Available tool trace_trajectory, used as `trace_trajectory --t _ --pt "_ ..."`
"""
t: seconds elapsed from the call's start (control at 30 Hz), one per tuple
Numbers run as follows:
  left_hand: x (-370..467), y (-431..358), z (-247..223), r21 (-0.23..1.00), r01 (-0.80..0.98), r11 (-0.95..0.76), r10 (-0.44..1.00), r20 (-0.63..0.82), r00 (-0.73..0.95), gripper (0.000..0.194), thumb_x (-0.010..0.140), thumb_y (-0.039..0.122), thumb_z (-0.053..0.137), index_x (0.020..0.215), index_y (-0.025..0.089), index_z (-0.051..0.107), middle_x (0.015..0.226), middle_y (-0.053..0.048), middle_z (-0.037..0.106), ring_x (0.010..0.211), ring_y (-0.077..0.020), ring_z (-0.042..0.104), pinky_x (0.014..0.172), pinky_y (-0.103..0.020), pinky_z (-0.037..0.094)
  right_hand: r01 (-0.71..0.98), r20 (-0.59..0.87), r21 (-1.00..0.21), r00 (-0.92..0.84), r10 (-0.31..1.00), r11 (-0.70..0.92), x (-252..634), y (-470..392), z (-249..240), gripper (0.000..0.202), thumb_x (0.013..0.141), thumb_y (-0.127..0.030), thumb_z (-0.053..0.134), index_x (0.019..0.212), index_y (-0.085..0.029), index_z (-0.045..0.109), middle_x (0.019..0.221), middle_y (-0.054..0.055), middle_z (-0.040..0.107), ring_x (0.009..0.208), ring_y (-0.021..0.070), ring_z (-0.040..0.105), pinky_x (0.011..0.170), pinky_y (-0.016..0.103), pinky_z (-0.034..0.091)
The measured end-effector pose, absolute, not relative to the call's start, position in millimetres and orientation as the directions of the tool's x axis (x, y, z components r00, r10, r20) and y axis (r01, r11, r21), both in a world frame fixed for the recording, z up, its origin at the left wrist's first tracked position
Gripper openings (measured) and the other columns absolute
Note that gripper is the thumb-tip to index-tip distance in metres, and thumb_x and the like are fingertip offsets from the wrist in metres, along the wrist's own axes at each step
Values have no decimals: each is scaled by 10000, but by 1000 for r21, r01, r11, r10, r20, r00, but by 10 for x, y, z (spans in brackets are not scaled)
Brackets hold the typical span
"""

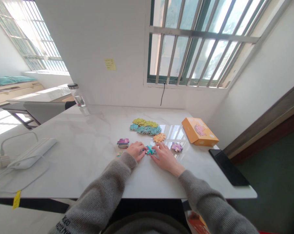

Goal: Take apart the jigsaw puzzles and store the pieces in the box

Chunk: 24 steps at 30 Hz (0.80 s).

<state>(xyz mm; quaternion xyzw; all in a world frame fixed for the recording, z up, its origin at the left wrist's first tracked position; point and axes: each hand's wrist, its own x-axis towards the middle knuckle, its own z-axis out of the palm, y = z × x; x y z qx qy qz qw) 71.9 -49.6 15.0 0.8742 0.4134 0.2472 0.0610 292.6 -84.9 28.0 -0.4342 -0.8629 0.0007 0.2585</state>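
Teal puzzle pieces (150, 149) lie on the white table between my two hands. My left hand (137, 150) is closed at their left edge, its fingertips on a piece. From the right, my right hand (163, 156) touches the same pieces with thumb and fingers bent round them. A purple stack (123, 143) of pieces stands left of my left hand, and a small green-yellow piece (119, 154) shows partly below it. Orange pieces (159, 137) lie just beyond my hands, and pink-purple pieces (177, 147) lie to the right.
Behind are rows of yellow-green pieces (145, 123) and blue pieces (147, 129). An orange box (199, 131) and a black phone (228, 167) lie at the right. A power strip (33, 152) with cables is at the left, a bottle (76, 95) at the back left.
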Motion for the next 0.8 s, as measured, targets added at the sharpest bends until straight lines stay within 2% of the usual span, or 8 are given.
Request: trace_trajectory --t 0.13,0.23,0.33,0.4,0.53,0.7,0.8 --pt "719 -496 138 310 685 -659 748 365 554 157 877 218 536 917 198 686 949 -74 669 920 -234 588 817 -390 492 760 406 -271 -466 786 591 2841 -801 256 163 903 -318 591 1036 -225 583 1027 105 570 998 272 539 857 436 494" --pt "715 -506 160 314 656 -686 717 441 539 176 848 224 571 994 199 667 998 -83 649 961 -242 578 866 -398 498 728 421 -313 -470 776 610 2901 -792 276 186 907 -273 585 1088 -231 568 1052 101 581 1018 267 543 874 437 497" --pt "710 -516 188 321 594 -738 660 527 535 359 785 221 640 1143 201 613 1152 -98 620 1070 -258 556 955 -415 478 661 477 -344 -489 731 667 2972 -812 314 298 898 -235 592 1190 -240 531 1128 100 597 1074 267 539 924 446 486" --pt "708 -520 198 322 568 -757 642 528 555 412 758 210 663 1166 211 600 1196 -94 619 1103 -267 554 969 -427 472 622 507 -358 -497 705 696 2999 -833 338 363 892 -211 591 1243 -241 506 1171 100 601 1107 265 535 956 451 474" --pt "708 -531 221 342 543 -767 637 508 580 339 771 217 670 1106 224 619 1169 -79 655 1079 -257 586 937 -424 483 570 535 -390 -499 682 723 3002 -870 372 425 884 -179 581 1292 -242 483 1204 98 602 1145 260 530 996 466 459" --pt "708 -565 308 401 484 -778 624 582 522 253 833 289 670 1073 226 627 1177 -88 662 1075 -234 598 954 -413 479 511 556 -509 -419 718 693 2980 -890 410 452 883 -192 566 1320 -248 468 1277 123 539 1207 258 519 1004 460 478" --pt "710 -580 338 415 453 -789 612 596 520 248 847 292 663 1084 230 625 1195 -92 660 1083 -233 602 959 -418 481 508 559 -506 -422 714 697 2979 -897 432 406 896 -229 578 1294 -255 499 1264 113 550 1218 258 510 1027 465 460"
